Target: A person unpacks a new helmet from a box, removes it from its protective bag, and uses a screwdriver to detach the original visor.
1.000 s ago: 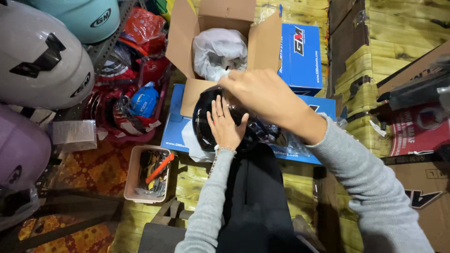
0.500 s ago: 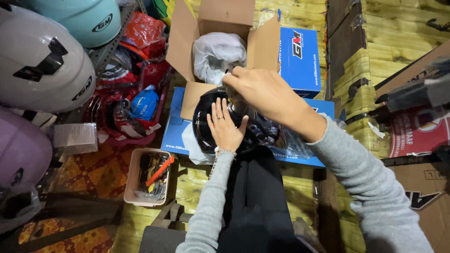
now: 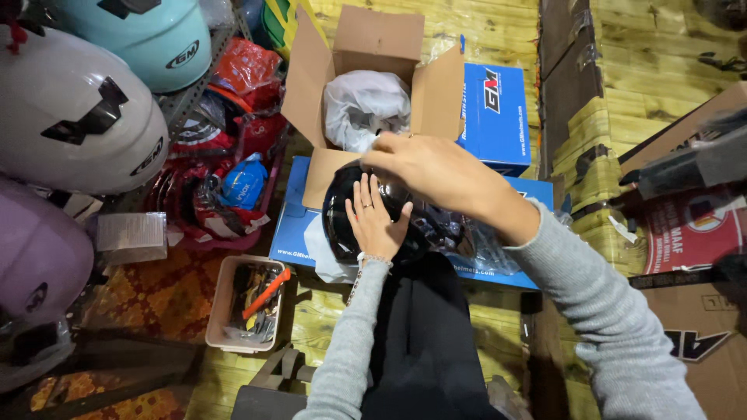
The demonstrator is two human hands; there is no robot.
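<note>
Little had moved since the earlier frame: right hand (image 3: 424, 167) sat a touch lower over the helmet top, left hand (image 3: 377, 222) unchanged.

Left fingers spread flat, palm pressed on the crown of the black helmet (image 3: 350, 214), centre of frame. Not grasping; seemingly steadying it on the lap. A ring showed on one finger, a bracelet at the wrist.

Right fingers curled down over the helmet's upper edge, near the carton flap. Fingertips hidden behind the hand, so cannot tell what they pinched, if anything. Judged to be working at a fitting or the clear wrap (image 3: 482, 241) bunched at the helmet's right side.

Helmet rested against dark trousers (image 3: 424, 342), over a flat blue box (image 3: 299, 225) lying on the wooden floor.

Just beyond, upper centre: open carton (image 3: 373, 39), flaps up, holding another helmet in a white bag (image 3: 366, 105). Second blue box (image 3: 498, 109) stood to its right.

Left edge: white helmet (image 3: 70, 117), teal helmet (image 3: 148, 39) above it, lilac helmet (image 3: 39, 257) below, on a rack. Red packets (image 3: 241, 78) between rack and carton.

Lower left: beige tray (image 3: 249, 303) of tools, within the left arm's reach.
</note>
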